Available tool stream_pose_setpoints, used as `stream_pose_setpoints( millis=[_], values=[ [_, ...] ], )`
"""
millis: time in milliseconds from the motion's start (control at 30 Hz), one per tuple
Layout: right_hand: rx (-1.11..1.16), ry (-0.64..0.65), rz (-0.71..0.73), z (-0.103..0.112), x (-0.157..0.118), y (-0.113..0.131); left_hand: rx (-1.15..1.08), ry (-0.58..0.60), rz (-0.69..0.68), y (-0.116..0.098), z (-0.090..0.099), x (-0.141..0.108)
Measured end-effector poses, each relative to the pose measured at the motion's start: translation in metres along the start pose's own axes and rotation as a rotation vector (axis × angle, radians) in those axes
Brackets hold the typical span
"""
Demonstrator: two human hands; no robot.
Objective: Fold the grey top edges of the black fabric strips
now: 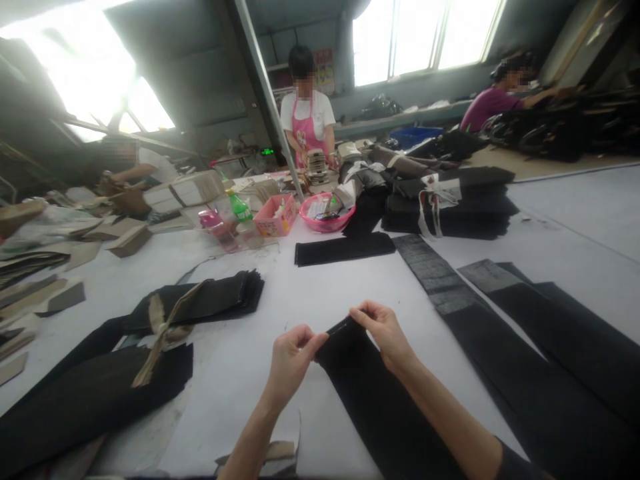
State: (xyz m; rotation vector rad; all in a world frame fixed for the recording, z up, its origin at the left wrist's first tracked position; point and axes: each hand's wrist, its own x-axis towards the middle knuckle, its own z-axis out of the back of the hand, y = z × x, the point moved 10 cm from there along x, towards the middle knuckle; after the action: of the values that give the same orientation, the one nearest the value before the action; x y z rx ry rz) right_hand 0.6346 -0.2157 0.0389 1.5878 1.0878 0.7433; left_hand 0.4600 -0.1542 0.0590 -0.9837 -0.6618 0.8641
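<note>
A long black fabric strip (370, 393) runs from the near edge of the table up to both my hands. My left hand (296, 357) pinches its far left corner between thumb and fingers. The far right corner is pinched in my right hand (383, 330). Between the two hands the far end of the strip forms a straight edge with small pale marks along it. Beyond my hands, a folded black fabric piece (345, 249) lies flat on the white table (265, 373).
Several long black strips (480, 320) lie to the right. Tied black bundles stand at left (200, 303) and at back right (450, 207). A pink basket (327, 217), a pink box (276, 217) and a green bottle (240, 207) stand at the back. Co-workers sit or stand beyond.
</note>
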Motion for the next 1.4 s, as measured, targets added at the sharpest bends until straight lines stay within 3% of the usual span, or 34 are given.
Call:
stream_pose_setpoints(
  millis=[267, 567, 767, 967, 1400],
  values=[
    [-0.043, -0.015, 0.002, 0.011, 0.008, 0.005, -0.125, 0.145, -0.009, 0.001, -0.006, 0.003],
    [-0.068, -0.017, -0.003, 0.012, 0.010, 0.004, -0.206, 0.130, -0.014, 0.016, -0.001, -0.001],
    [-0.078, 0.069, -0.081, -0.008, 0.007, -0.010, -0.066, 0.031, -0.065, 0.001, 0.002, 0.002],
    [-0.040, 0.066, -0.104, -0.010, 0.009, -0.014, -0.050, 0.064, -0.100, -0.011, 0.000, 0.001],
    [-0.165, 0.006, -0.017, -0.002, 0.013, -0.009, -0.193, 0.119, 0.010, 0.013, 0.000, -0.001]
  ],
)
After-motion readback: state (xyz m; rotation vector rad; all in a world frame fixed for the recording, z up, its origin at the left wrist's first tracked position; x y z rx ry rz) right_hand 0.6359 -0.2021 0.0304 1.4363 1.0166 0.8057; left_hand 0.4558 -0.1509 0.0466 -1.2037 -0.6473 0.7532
